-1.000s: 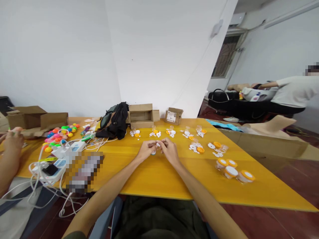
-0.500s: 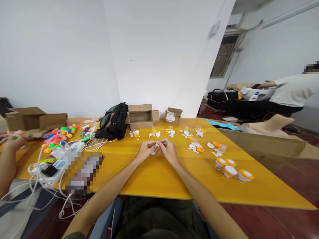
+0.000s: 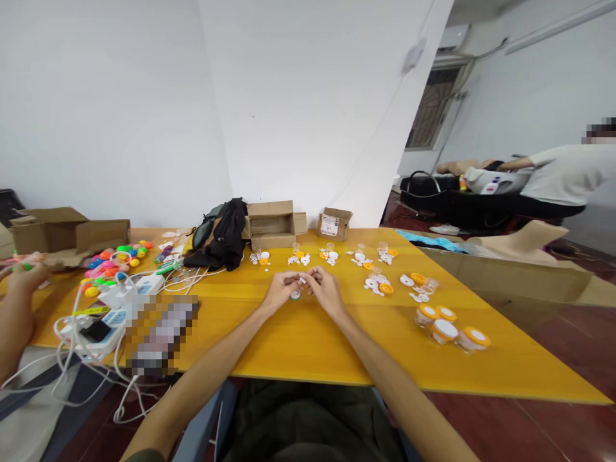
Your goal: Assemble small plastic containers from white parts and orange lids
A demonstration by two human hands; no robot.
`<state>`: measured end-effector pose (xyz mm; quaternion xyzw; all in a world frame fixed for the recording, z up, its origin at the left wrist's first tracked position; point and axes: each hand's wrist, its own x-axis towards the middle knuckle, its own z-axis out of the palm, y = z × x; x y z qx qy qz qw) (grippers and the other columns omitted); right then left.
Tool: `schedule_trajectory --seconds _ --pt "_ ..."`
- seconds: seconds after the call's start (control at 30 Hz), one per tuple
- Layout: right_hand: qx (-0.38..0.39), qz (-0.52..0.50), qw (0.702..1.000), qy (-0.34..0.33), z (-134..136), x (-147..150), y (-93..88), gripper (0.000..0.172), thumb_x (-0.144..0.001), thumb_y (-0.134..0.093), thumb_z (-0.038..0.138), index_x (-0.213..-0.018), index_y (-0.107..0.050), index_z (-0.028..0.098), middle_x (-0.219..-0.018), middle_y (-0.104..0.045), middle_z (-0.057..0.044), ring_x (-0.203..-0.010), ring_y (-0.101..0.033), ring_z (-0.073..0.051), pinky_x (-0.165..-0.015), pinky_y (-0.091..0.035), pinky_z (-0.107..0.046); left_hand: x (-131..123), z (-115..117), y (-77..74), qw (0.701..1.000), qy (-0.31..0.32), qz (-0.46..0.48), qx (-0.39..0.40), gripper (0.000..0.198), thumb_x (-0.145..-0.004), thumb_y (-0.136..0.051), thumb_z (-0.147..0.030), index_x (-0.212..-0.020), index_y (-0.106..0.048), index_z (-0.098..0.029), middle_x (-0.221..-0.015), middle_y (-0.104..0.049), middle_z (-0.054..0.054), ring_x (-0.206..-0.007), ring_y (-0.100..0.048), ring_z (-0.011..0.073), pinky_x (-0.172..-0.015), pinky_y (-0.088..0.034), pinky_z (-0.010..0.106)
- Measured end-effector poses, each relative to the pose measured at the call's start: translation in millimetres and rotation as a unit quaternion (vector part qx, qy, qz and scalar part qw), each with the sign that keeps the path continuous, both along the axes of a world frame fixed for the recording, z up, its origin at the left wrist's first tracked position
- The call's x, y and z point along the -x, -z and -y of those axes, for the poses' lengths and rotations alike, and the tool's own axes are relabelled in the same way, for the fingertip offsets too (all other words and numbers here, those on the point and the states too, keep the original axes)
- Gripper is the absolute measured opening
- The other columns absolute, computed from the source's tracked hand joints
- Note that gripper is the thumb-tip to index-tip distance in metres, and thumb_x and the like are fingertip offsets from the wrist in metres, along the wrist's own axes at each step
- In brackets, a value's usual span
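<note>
Both my hands meet over the middle of the yellow table. My left hand (image 3: 283, 290) and my right hand (image 3: 325, 287) are closed, fingertips together on a small white plastic piece (image 3: 303, 280). Its exact kind is too small to make out. Under my left fingers shows part of a round item with a blue-white edge (image 3: 295, 295). Beyond my hands lie little groups of white discs (image 3: 332, 256), orange rings (image 3: 386, 289) and clear cups (image 3: 432, 285). To the right stand several clear jars with orange-and-white lids (image 3: 444, 330).
Left of me are a pixelated phone-like device (image 3: 166, 333), power strips (image 3: 103, 330) with tangled white cables, and colourful balls (image 3: 108, 263). A black bag (image 3: 224, 237) and cardboard boxes (image 3: 272, 224) line the wall. Another person's hand (image 3: 24, 282) is at far left; a seated person (image 3: 568, 173) is at right.
The small white piece has turned slightly between my fingertips. My hands and arms stay almost in the same place.
</note>
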<state>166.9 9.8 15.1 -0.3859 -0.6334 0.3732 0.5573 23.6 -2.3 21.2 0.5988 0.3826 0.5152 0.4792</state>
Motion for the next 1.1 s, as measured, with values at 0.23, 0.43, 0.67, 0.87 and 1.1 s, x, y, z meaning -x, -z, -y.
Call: schedule_trajectory --seconds 0.23,0.43,0.67,0.87,1.1 --pt "0.014 0.014 1.000 -0.005 -1.2 -1.8 0.1 0.048 -0.070 -0.064 0.069 -0.066 -0.057 0.022 -0.054 -0.061 0.001 -0.040 -0.054 -0.014 -0.042 -0.046 -0.027 0.2 -1.7 2.1 1.000 -0.006 -0.007 -0.004 0.025 -0.069 -0.076 -0.037 -0.082 -0.077 -0.015 -0.076 -0.075 0.005 -0.065 -0.063 0.0165 -0.065 -0.050 0.027" --pt "0.016 0.016 1.000 -0.008 -2.1 -2.4 2.0 0.045 -0.072 -0.064 0.066 -0.066 -0.061 0.021 -0.052 -0.062 0.001 -0.039 -0.056 -0.015 -0.040 -0.047 -0.027 0.2 -1.3 1.4 1.000 0.000 -0.002 0.003 0.028 -0.070 -0.077 -0.039 -0.084 -0.076 -0.015 -0.076 -0.074 0.005 -0.068 -0.064 0.0168 -0.067 -0.051 0.028" --pt "-0.006 0.033 0.999 -0.012 -0.7 -3.0 0.1 0.045 -0.075 -0.061 0.066 -0.062 -0.059 0.023 -0.049 -0.060 0.001 -0.040 -0.055 -0.016 -0.042 -0.047 -0.028 0.8 -0.9 1.3 1.000 0.000 0.006 0.009 0.025 -0.069 -0.079 -0.037 -0.082 -0.073 -0.016 -0.073 -0.072 0.004 -0.067 -0.064 0.0159 -0.067 -0.049 0.027" --pt "-0.002 0.038 0.999 -0.021 1.3 -2.8 -1.6 0.045 -0.074 -0.061 0.067 -0.062 -0.055 0.024 -0.050 -0.060 0.001 -0.041 -0.055 -0.016 -0.043 -0.047 -0.029 2.1 -2.1 2.0 1.000 -0.005 0.000 0.001 0.030 -0.068 -0.080 -0.042 -0.081 -0.073 -0.015 -0.073 -0.072 0.004 -0.064 -0.062 0.0149 -0.065 -0.049 0.026" --pt "-0.004 0.021 0.999 -0.032 3.3 -3.7 -5.2 0.044 -0.075 -0.062 0.065 -0.062 -0.055 0.023 -0.050 -0.058 0.002 -0.043 -0.055 -0.015 -0.046 -0.047 -0.027 1.5 -3.7 3.3 0.999 -0.002 -0.001 -0.033 0.032 -0.068 -0.080 -0.044 -0.079 -0.071 -0.015 -0.070 -0.070 0.003 -0.064 -0.061 0.0142 -0.065 -0.048 0.026"
